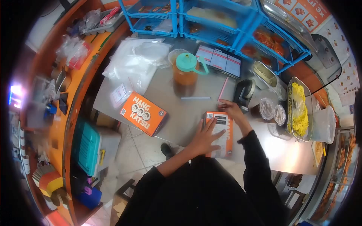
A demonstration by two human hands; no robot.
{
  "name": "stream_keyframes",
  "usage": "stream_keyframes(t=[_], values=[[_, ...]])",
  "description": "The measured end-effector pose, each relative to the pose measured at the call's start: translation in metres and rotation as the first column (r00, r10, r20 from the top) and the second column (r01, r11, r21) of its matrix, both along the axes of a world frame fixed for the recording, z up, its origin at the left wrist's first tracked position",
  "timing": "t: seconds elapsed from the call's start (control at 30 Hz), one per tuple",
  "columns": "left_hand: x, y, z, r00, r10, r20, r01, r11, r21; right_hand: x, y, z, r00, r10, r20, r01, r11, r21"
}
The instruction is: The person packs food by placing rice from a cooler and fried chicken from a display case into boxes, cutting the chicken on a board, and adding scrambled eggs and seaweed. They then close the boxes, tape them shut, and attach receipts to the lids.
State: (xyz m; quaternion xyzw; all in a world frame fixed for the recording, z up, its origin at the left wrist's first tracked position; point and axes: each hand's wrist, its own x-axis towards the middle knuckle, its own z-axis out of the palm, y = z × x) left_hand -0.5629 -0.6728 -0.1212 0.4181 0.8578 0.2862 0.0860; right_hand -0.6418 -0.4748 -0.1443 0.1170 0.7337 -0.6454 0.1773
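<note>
My left hand (205, 138) lies with spread fingers on an orange and white carton (229, 141). Under those fingers a white printed slip with dark blocks (220, 121) covers part of the carton's top. My right hand (232, 110) is just past the carton's far edge, its fingers drawn together at the near end of a slim pink pen-like stick (223, 89). A second orange carton marked "MANG KATSU" (143, 113) sits to the left. Between the cartons and a sauce jug (184, 77) with a mint-green lid lies a thin pale stick (196, 98).
Clear plastic bags (135, 56) lie at the back left. A tablet (218, 60) leans before blue racks (211, 35). To the right are a black tape dispenser (245, 92), lidded cups (267, 108) and a tray of shredded yellow food (299, 109). A teal-lidded bin (88, 147) stands below left.
</note>
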Motion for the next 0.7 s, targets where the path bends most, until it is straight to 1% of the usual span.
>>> stream_keyframes(t=[0.03, 0.07, 0.1, 0.13, 0.17, 0.2, 0.23, 0.27, 0.3, 0.33, 0.37, 0.4, 0.43, 0.47, 0.5, 0.53, 0.57, 0.6, 0.63, 0.7], values=[[0.003, 0.000, 0.000, 1.000, -0.006, 0.000, 0.006, 1.000, 0.001, -0.006, 0.003, 0.002, 0.991, 0.055, 0.125, -0.052, 0.998, -0.029], [0.008, 0.001, 0.000, 0.999, 0.025, -0.027, -0.025, 1.000, -0.008, -0.011, 0.004, 0.006, 0.980, 0.116, 0.164, -0.115, 0.993, -0.019], [0.013, 0.001, 0.000, 0.997, 0.056, -0.054, -0.057, 0.998, -0.016, -0.009, 0.004, 0.011, 0.981, 0.111, 0.162, -0.109, 0.994, -0.016], [0.020, 0.001, -0.002, 0.997, 0.053, -0.056, -0.054, 0.998, -0.014, -0.007, 0.003, 0.015, 0.977, 0.212, 0.018, -0.205, 0.917, 0.341], [0.028, -0.001, -0.004, 0.998, 0.019, -0.056, -0.019, 1.000, -0.008, -0.006, 0.003, 0.020, 0.933, 0.351, -0.081, -0.213, 0.719, 0.662], [0.033, -0.003, -0.005, 0.998, -0.014, -0.059, 0.014, 1.000, -0.002, 0.006, 0.000, 0.031, 0.933, 0.349, -0.085, -0.208, 0.718, 0.664], [0.036, -0.006, -0.005, 0.998, -0.013, -0.061, 0.012, 1.000, -0.002, 0.027, -0.004, 0.043, 0.906, 0.115, -0.408, 0.184, 0.760, 0.623], [0.039, -0.010, -0.004, 0.998, -0.044, -0.039, 0.046, 0.998, 0.038, 0.042, -0.006, 0.049, 0.726, -0.113, -0.678, 0.537, 0.709, 0.457], [0.042, -0.013, -0.004, 0.997, -0.075, -0.014, 0.076, 0.994, 0.076, 0.047, 0.001, 0.035, 0.729, -0.111, -0.675, 0.532, 0.713, 0.457], [0.044, -0.013, -0.006, 0.997, -0.072, -0.007, 0.072, 0.995, 0.072, 0.052, 0.015, 0.011, 0.626, -0.231, -0.745, 0.710, 0.563, 0.422], [0.044, -0.013, -0.010, 0.996, -0.081, -0.035, 0.084, 0.993, 0.082, 0.055, 0.025, -0.009, 0.492, -0.325, -0.808, 0.850, 0.379, 0.366], [0.044, -0.013, -0.012, 0.993, -0.094, -0.066, 0.100, 0.991, 0.091, 0.050, 0.032, -0.019, 0.493, -0.330, -0.805, 0.850, 0.380, 0.365], [0.045, -0.012, -0.014, 0.993, -0.099, -0.064, 0.104, 0.991, 0.086, 0.040, 0.040, -0.028, 0.569, -0.486, -0.663, 0.805, 0.493, 0.329], [0.045, -0.012, -0.015, 0.994, -0.075, -0.083, 0.083, 0.992, 0.092, 0.032, 0.046, -0.031, 0.635, -0.602, -0.484, 0.761, 0.593, 0.263], [0.046, -0.011, -0.017, 0.993, -0.053, -0.102, 0.063, 0.993, 0.098, 0.028, 0.042, -0.017, 0.633, -0.608, -0.480, 0.764, 0.589, 0.262], [0.047, -0.010, -0.019, 0.993, -0.061, -0.097, 0.070, 0.993, 0.092, 0.026, 0.039, -0.003, 0.653, -0.683, -0.327, 0.746, 0.656, 0.117], [0.048, -0.009, -0.021, 0.993, -0.043, -0.110, 0.055, 0.993, 0.107, 0.028, 0.035, 0.007, 0.671, -0.723, -0.161, 0.728, 0.685, -0.041], [0.048, -0.009, -0.023, 0.992, -0.026, -0.124, 0.042, 0.992, 0.123, 0.038, 0.033, 0.004, 0.630, -0.748, -0.206, 0.732, 0.662, -0.165], [0.046, -0.009, -0.025, 0.992, -0.035, -0.124, 0.050, 0.992, 0.119, 0.050, 0.030, 0.000, 0.624, -0.755, -0.203, 0.737, 0.654, -0.168], [0.047, -0.010, -0.028, 0.994, -0.039, -0.106, 0.056, 0.985, 0.164, 0.078, 0.022, -0.014, 0.606, -0.649, -0.460, 0.738, 0.674, 0.022]])
